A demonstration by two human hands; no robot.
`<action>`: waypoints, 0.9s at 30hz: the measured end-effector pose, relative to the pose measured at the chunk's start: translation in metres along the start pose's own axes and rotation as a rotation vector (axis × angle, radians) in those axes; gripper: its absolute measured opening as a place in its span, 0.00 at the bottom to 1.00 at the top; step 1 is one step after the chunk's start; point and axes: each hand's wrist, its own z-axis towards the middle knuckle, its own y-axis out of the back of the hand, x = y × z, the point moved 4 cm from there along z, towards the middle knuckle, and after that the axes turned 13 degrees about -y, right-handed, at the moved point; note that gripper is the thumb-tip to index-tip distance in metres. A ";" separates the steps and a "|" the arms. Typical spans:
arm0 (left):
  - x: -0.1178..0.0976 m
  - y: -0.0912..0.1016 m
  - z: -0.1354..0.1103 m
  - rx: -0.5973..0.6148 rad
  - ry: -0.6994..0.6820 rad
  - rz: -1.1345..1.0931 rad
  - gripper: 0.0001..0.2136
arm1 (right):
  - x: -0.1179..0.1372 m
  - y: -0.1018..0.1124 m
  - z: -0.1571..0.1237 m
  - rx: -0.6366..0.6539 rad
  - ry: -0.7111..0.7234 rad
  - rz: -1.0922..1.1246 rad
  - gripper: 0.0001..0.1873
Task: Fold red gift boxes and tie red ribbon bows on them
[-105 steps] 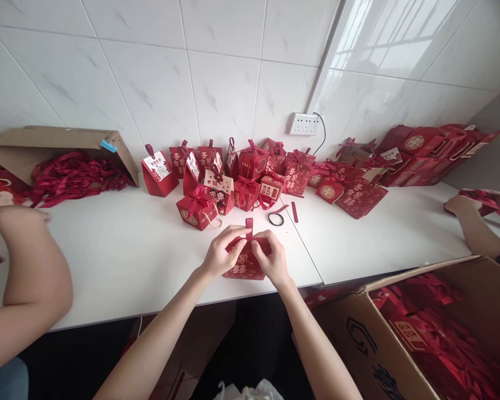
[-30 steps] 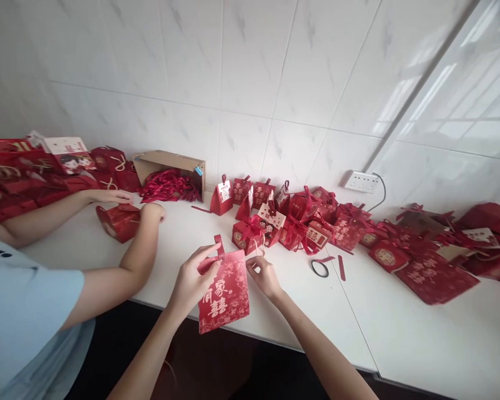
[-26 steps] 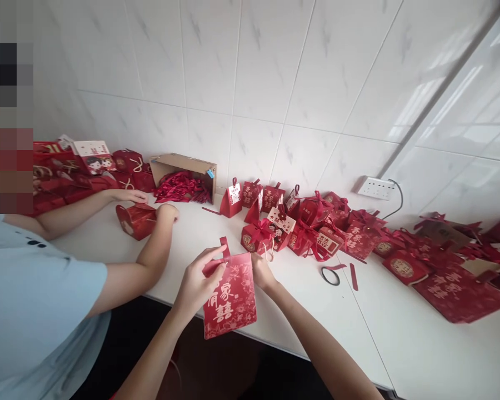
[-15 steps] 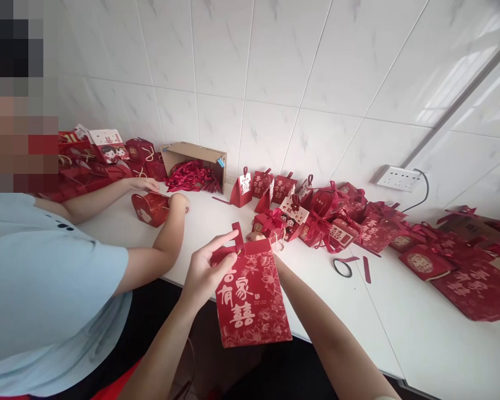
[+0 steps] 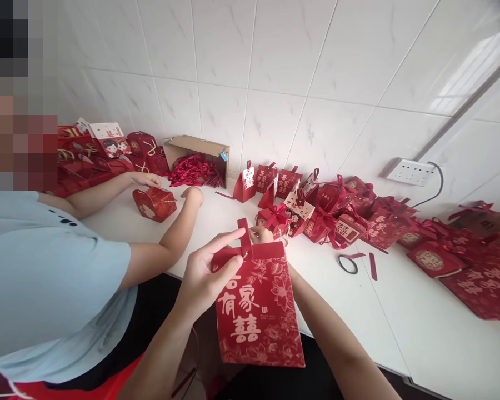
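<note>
White counter point(image 5: 329, 303) beneath tiled wall point(image 5: 220, 44) | red box point(image 5: 266, 311) hangs by the front edge | left hand point(image 5: 204, 280) pinches its strap point(image 5: 245, 229), apparently to steady it | right hand point(image 5: 262, 235) sits behind, partly hidden; I cannot tell its grip, perhaps backing the strap

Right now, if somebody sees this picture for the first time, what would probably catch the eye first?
Probably the red floral gift box with pale Chinese characters, front and centre, pinched by its top in the left hand, with the right hand partly hidden behind it. Next might come the crowd of red gift boxes near the tiled wall, then the cardboard box of red ribbons to their left.
</note>
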 end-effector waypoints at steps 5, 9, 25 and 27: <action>-0.006 -0.012 0.001 0.020 0.019 -0.037 0.20 | 0.035 0.057 -0.021 0.194 -0.182 0.226 0.30; -0.015 -0.027 0.003 0.038 0.005 -0.045 0.20 | 0.073 0.103 -0.061 0.331 -0.203 0.527 0.32; -0.024 -0.102 -0.031 0.289 -0.265 -0.098 0.27 | 0.058 0.164 -0.147 -0.029 -0.211 0.270 0.17; -0.009 -0.113 -0.036 0.286 -0.150 -0.175 0.30 | 0.040 0.167 -0.155 -0.130 -0.292 0.278 0.17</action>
